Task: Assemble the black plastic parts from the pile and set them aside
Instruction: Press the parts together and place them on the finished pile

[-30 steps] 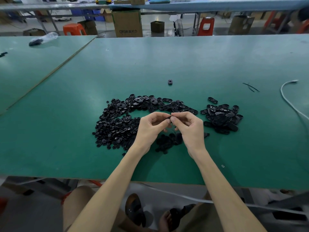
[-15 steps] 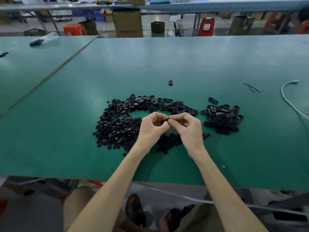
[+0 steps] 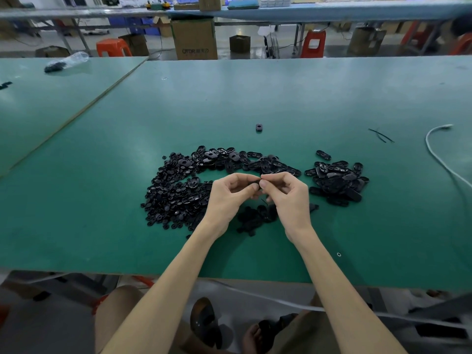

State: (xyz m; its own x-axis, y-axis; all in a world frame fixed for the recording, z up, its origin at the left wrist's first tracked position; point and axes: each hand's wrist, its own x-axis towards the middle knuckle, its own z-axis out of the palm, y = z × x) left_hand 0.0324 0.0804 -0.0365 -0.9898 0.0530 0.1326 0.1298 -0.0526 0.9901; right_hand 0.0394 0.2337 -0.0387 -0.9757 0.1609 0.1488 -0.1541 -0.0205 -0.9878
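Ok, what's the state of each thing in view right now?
left hand, pinches the small black part
right hand, pinches the same part
small black part, held between both hands, off the table
large pile, loose on the green table
smaller pile, heaped apart at right

the pile of parts (image 3: 178, 192) is glossy black plastic on a matt, smooth green table (image 3: 255, 98).
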